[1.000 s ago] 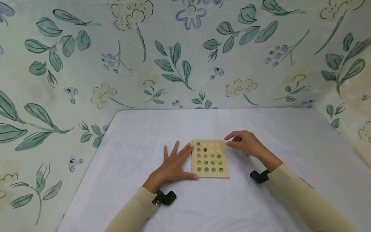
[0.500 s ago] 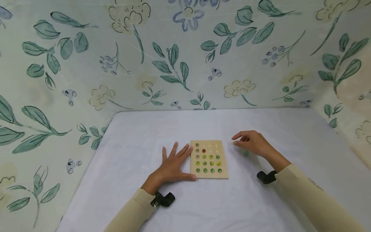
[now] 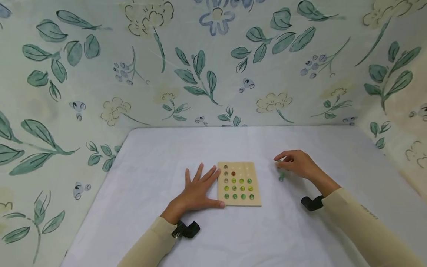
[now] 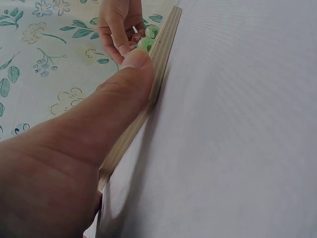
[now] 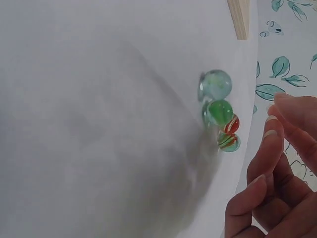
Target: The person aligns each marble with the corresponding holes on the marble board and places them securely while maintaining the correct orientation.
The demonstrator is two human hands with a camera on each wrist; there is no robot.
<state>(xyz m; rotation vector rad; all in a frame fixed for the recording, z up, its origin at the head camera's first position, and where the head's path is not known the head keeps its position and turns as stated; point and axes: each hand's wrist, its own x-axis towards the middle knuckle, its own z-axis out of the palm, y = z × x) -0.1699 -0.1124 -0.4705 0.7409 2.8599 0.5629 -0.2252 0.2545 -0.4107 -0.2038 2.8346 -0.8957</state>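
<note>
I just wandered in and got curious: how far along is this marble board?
Mostly done, it seems: the nearest three rows of the wooden board are full of marbles. In hand: the left hand touches the board's left edge; the right hand is near the loose marbles, with none visible in its fingers. Left to do: some spots in the far two rows look empty, and four loose marbles show.

I see a white-covered table (image 3: 186,148) on the head view, its cloth faintly creased. Behind the table, a pale backdrop (image 3: 146,100) carries printed green leaves (image 3: 185,76), yellowish blooms (image 3: 274,102) and bluish berry sprigs (image 3: 312,66). High above the table's far edge I can pick out a blue flower (image 3: 217,23). Left of the table I have larger leaves (image 3: 38,132); right of it, a peach-toned patch (image 3: 403,105).
</note>
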